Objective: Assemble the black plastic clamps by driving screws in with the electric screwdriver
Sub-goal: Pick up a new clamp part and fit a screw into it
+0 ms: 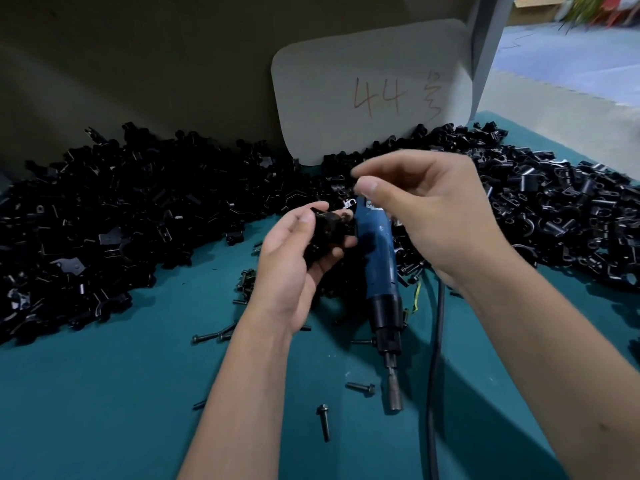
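Observation:
My left hand (pixel 291 268) grips a black plastic clamp (pixel 329 233) above the teal table (pixel 104 410). Just above and right of it, my right hand (pixel 426 209) holds thumb and forefinger pinched together on a small dark piece that looks like a screw (pixel 356 184); it is blurred. The blue electric screwdriver (pixel 377 258) lies on the table between my hands, untouched, its bit (pixel 394 393) pointing toward me. Loose screws (pixel 325 420) lie on the table nearby.
Heaps of black clamp parts cover the table at the left (pixel 104 220) and right (pixel 554 209). A pale card marked "44" (pixel 374 88) leans against the back wall. The screwdriver's black cable (pixel 436 341) runs toward me under my right forearm.

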`<action>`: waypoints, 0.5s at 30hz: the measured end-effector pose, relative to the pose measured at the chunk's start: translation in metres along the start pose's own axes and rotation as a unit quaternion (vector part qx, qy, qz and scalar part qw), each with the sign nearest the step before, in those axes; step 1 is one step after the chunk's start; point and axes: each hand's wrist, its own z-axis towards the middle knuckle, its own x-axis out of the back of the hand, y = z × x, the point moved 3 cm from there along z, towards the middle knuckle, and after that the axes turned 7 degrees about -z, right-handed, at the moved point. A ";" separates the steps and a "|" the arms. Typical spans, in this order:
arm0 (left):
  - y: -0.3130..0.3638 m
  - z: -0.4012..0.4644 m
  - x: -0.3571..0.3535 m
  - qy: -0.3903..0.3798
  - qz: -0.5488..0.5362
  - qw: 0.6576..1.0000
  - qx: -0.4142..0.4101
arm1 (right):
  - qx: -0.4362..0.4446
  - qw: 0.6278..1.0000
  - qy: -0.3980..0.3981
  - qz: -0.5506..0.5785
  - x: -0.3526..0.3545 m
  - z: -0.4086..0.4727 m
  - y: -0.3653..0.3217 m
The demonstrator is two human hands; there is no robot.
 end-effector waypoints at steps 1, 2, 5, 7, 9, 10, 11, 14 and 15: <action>-0.002 0.000 -0.002 -0.023 0.014 1.000 -0.007 | -0.010 0.999 0.030 0.009 0.000 0.000 0.005; -0.004 -0.001 -0.005 -0.046 0.023 0.999 -0.011 | -0.020 0.999 0.047 0.014 -0.001 -0.001 0.010; -0.009 -0.003 -0.013 -0.084 0.023 0.996 -0.011 | -0.046 0.997 0.063 0.021 -0.004 -0.005 0.020; -0.010 -0.003 -0.015 -0.086 0.021 0.996 -0.017 | -0.053 0.997 0.046 0.018 -0.005 -0.005 0.023; -0.011 -0.003 -0.015 -0.086 0.022 0.996 -0.025 | -0.060 0.998 0.025 0.021 -0.006 -0.005 0.024; -0.011 -0.003 -0.015 -0.085 0.021 0.996 -0.027 | -0.062 0.998 0.016 0.023 -0.007 -0.005 0.025; -0.011 -0.003 -0.015 -0.084 0.021 0.996 -0.028 | -0.062 0.998 0.012 0.018 -0.007 -0.005 0.026; -0.011 -0.003 -0.015 -0.091 0.016 0.995 -0.033 | -0.050 0.998 0.027 -0.014 -0.005 -0.006 0.027; -0.011 -0.003 -0.015 -0.095 0.013 0.995 -0.036 | -0.048 0.998 0.035 -0.012 -0.005 -0.006 0.027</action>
